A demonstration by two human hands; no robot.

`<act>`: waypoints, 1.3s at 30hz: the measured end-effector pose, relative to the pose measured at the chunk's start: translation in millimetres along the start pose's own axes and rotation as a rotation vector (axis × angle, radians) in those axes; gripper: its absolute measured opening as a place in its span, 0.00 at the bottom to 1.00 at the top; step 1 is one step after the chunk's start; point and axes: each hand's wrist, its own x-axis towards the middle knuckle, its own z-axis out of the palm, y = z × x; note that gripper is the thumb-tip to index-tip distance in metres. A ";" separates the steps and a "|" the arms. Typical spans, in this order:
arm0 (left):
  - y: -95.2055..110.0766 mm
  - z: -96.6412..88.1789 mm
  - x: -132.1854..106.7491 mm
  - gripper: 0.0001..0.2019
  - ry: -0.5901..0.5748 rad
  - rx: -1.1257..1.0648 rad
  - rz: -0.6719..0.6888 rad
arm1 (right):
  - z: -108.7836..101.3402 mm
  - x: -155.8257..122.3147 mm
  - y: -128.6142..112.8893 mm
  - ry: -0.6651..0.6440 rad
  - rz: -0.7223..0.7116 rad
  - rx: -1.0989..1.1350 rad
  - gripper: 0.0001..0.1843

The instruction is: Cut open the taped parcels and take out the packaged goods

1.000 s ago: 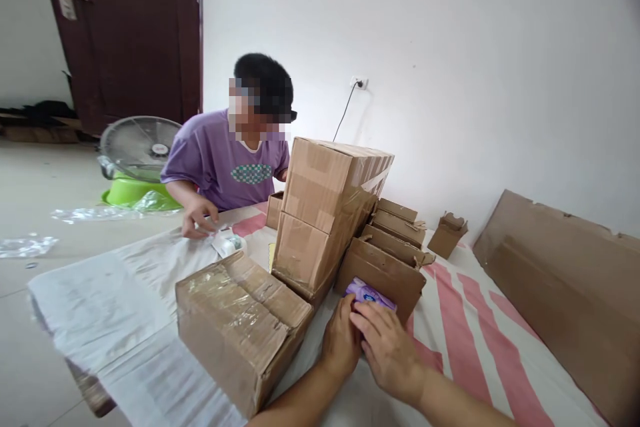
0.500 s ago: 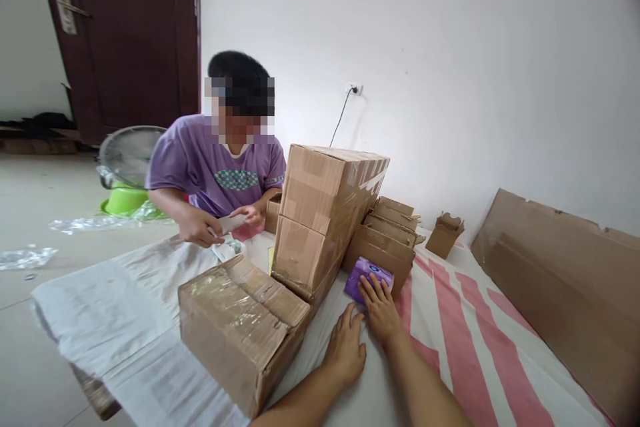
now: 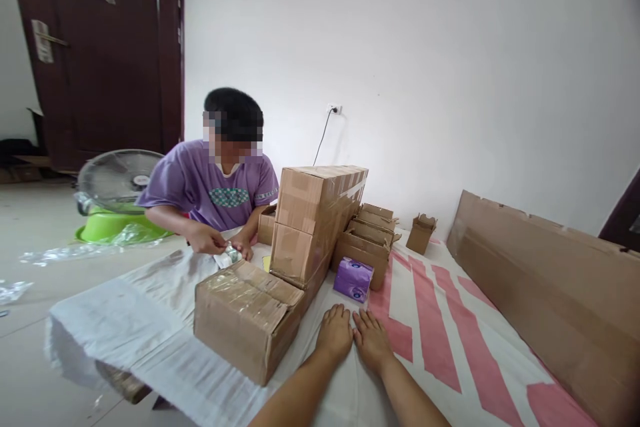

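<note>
Fingers (image 3: 340,313) of left hand (image 3: 334,335) and right hand (image 3: 372,340) released, flat on the cloth (image 3: 351,390); press lightly, without bumping the purple pack (image 3: 353,279) just ahead.

Left hand (image 3: 335,333), right hand (image 3: 372,339), both on cloth (image 3: 346,393); purple packet (image 3: 353,279) beyond

No whole word can be made out here! On the purple pack (image 3: 353,278), small round logos (image 3: 359,293) are displayed, on the upper face and on the front, any lettering in them too tiny to be deciphered. Over to the purple sleeve (image 3: 265,177): along its hem a short row of pale letters (image 3: 266,195) is printed, too blurred to be read surely. And on the fan (image 3: 113,177), a pale centre badge (image 3: 141,181) is seen, its print lost.
</note>
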 end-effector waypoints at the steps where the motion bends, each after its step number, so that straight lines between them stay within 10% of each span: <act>1: 0.2 0.2 -3.0 0.23 -0.015 0.014 0.004 | -2.1 -9.5 -2.5 -0.008 0.019 0.013 0.28; 11: -13.0 -23.8 -103.6 0.28 -0.242 0.036 0.178 | 1.1 -122.7 -30.8 -0.090 -0.056 0.114 0.32; 19: -51.5 -67.4 -204.5 0.24 -0.141 -0.191 0.351 | 33.7 -170.3 -26.2 0.012 -0.198 0.177 0.31; 26: -141.4 -173.6 -143.6 0.26 0.686 -0.547 -0.418 | 37.7 -168.0 -26.0 0.008 -0.182 0.224 0.30; 31: -173.8 -222.1 -97.6 0.28 0.598 -0.687 -0.526 | 48.0 -164.3 -20.2 0.029 -0.183 0.280 0.29; 39: -139.2 -177.5 -124.8 0.25 0.313 -0.802 -0.427 | 38.8 -182.0 -22.3 0.279 -0.139 0.557 0.38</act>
